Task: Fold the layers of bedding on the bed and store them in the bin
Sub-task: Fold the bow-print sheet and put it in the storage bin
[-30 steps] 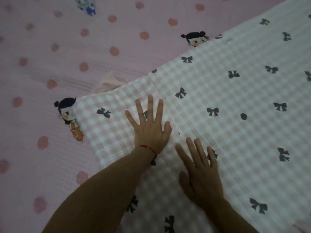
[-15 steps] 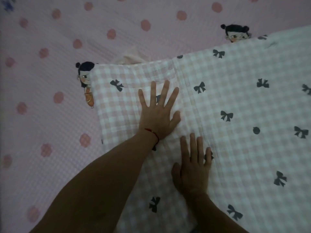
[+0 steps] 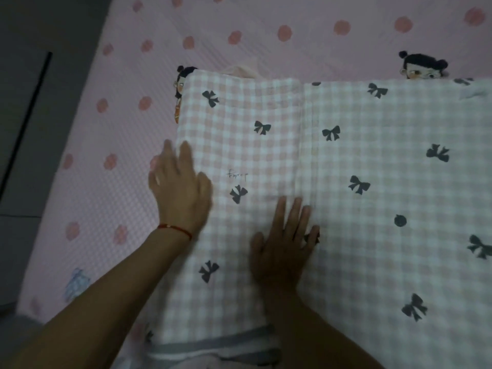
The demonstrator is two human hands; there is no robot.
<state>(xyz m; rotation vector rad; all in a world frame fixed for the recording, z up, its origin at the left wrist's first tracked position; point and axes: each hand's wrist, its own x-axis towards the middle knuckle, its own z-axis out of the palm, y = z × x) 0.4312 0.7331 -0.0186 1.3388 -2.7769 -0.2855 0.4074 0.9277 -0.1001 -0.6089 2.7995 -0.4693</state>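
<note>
A pink-and-white checked blanket (image 3: 359,161) printed with dark bows lies folded on the bed, its left edge running down the middle of the view. My left hand (image 3: 181,193), with a red string at the wrist, lies flat with straight fingers over that left edge, blurred by motion. Flat on the blanket a little to the right rests my right hand (image 3: 285,243), fingers spread and pointing away from me. A seam or fold line runs up the blanket just beyond my right fingers. Neither hand grips any cloth.
Under the blanket lies a pink sheet (image 3: 213,30) with red dots and cartoon figures (image 3: 423,66). A grey-striped layer (image 3: 213,344) shows at the blanket's near edge. The bed's left side meets a dark floor (image 3: 24,129). No bin is in view.
My left hand has slid left across the blanket to its left edge. My right hand has stayed flat in about the same place. The view has swung left, showing the floor.
</note>
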